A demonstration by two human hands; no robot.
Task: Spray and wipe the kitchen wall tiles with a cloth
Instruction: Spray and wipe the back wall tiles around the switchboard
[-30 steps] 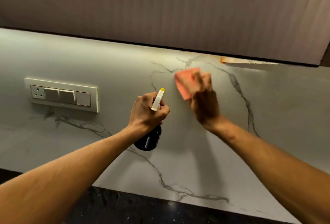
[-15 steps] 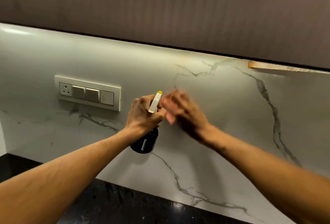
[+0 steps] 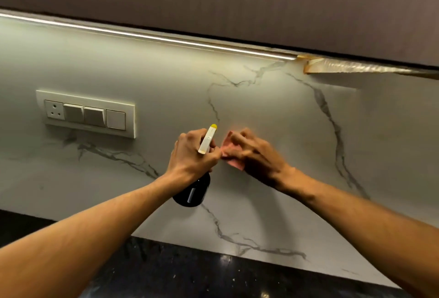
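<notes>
At the far left a cream switch panel (image 3: 85,113) sits on the wall tiles (image 3: 166,79), with one socket and three rocker switches in a row; the tiles are pale with grey marble-like veins, and a lit strip (image 3: 142,35) runs along their top edge under a dark overhead cabinet (image 3: 237,1); below, a black speckled countertop (image 3: 190,274) meets the foot of the wall; the left forearm reaches up from the lower left, and the left hand (image 3: 192,155) is wrapped round the neck of a spray bottle (image 3: 193,193), fingers curled tight about it; the bottle's dark round body hangs below the wrist, while its white head with a yellow tip sticks up above the knuckles, tilted to the right and towards the wall; just right of that hand, close enough to look as if it touches it, a pink cloth (image 3: 237,165) lies against the tiles near the middle of the wall; the right hand (image 3: 259,155) lies over the cloth and covers most of it, fingers spread and only slightly bent, pressing it to the tile rather than gripping it; this hand is motion-blurred, so the fingertips are not sharp; the right forearm comes in from the lower right; further right a long dark vein crosses the tiles, and an amber-coloured strip (image 3: 356,67) shows beneath the cabinet's edge.
</notes>
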